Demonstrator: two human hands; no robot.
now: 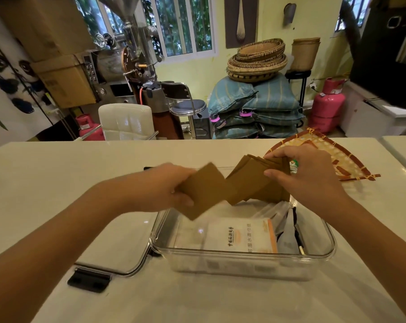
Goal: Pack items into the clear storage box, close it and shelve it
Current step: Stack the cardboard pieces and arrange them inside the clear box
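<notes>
The left hand (164, 187) has its grip curled on one flat, square brown paper packet (203, 190), blurred, while the right hand (307, 176) pinches a fanned stack of brown packets (255, 180) between thumb and fingers, both above the far rim of the clear storage box (244, 264). The box, rounded-cornered glossy plastic, sits open on the smooth white tabletop (57, 178), a white printed tissue pack (239, 236) lying flat inside. Its clear lid (118, 248) with a black latch lies at 9 o'clock from the box, and a woven bamboo tray (332, 155) at 1 o'clock.
</notes>
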